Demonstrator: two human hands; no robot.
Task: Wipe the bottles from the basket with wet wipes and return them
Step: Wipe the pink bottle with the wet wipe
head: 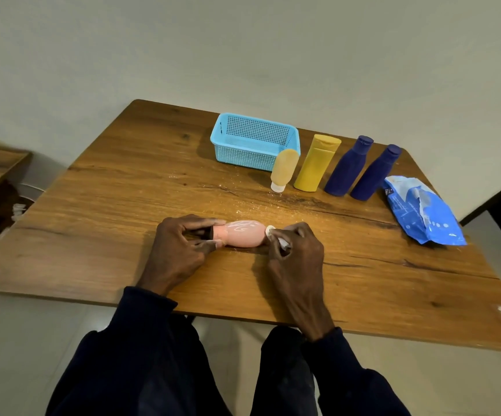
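At the centre of the frame the left hand (180, 244) pinches the dark cap end of a small pink plastic bottle (243, 234), thumb and fingertips closed around the neck. The bottle lies on its side on the brown wooden table (123, 190), cap pointing to the left of the frame. That grip looks meant to pin the bottle so it cannot roll or slide while it is rubbed. The right hand (295, 250) is curled, its fingers bunched on a small white wad of wet wipe (271, 232) pressed against the bottle's rounded base; a second scrap of white shows lower between the fingers. Judging from this, the wiping of this bottle is under way, with the bottom end being cleaned.

Further out, toward the upper right, four more bottles stand in a row: a tan tube with a white cap (283, 171) resting cap-down, a yellow flip-top bottle (316, 163), and two dark blue bottles (348, 166) (375, 174). They sit just beside the light blue perforated plastic basket (228, 139), which looks empty, so none has gone back in yet. At the right edge lies the crumpled blue wet-wipe packet (423, 211), within easy reach of the right hand. Pale crumbs or powder speckle the wood between the row and the hands.
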